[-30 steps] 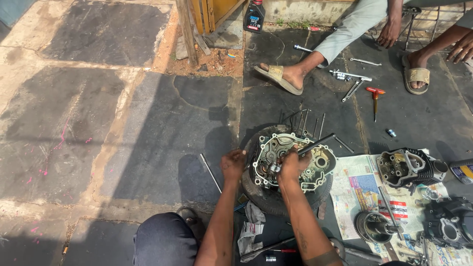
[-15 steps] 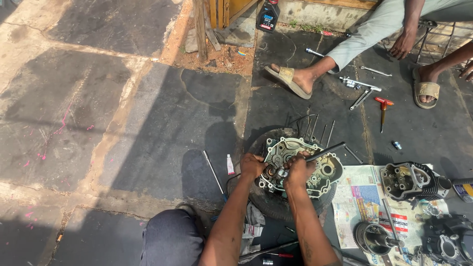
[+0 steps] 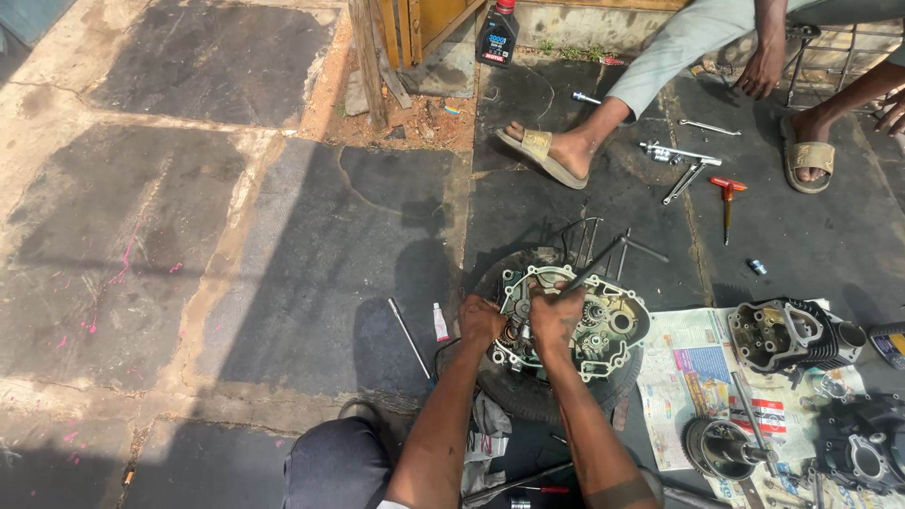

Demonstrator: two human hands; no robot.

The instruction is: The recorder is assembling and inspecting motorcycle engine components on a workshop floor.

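An old tyre (image 3: 528, 396) lies on the dark pavement, and on it rests the open engine crankcase (image 3: 589, 325), grey metal with gears and a pale gasket rim showing. At the crankcase's left edge the left hand (image 3: 481, 320) grips the casing; the right hand (image 3: 558, 316) is closed around a slim T-handle wrench (image 3: 603, 259) rising from its middle.

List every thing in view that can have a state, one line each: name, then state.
Engine crankcase: opened, gears exposed, lying flat on a tyre.
Left hand: pressed on the crankcase's left edge.
Right hand: gripping a T-handle wrench, tilted.
Cylinder head: removed, lying on newspaper.
Oil bottle: upright, capped.
Red-handled screwdriver: lying on the ground.
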